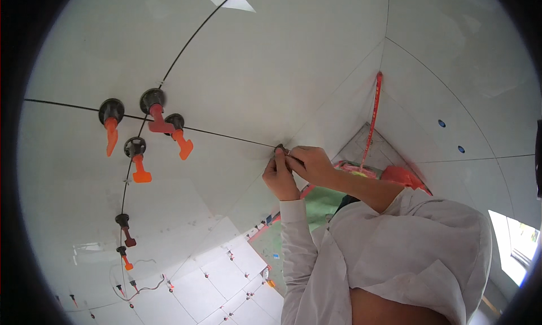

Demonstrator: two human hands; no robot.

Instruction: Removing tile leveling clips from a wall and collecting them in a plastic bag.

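Both hands are raised to a dark joint in the grey wall tiles (226,71), near the inner corner. My left hand (281,178) has its fingers closed on a small dark tile leveler (279,148), mostly covered by the fingers. Beside it, my right hand (309,162) is pinched at the same small piece, its fingertips touching the left ones. Left of my hands, several tile levelers with black round bases and orange or red handles cluster round a joint crossing, among them an orange one (142,175) and a dark red one (161,121).
A red strip (371,122) runs down the corner at right, towards red and pink material (395,177). Two blue-rimmed holes (441,123) mark the right wall. Large white tiles (214,280) with more levelers lie below left, beside a green surface (324,203). A grey cord (148,288) hangs there.
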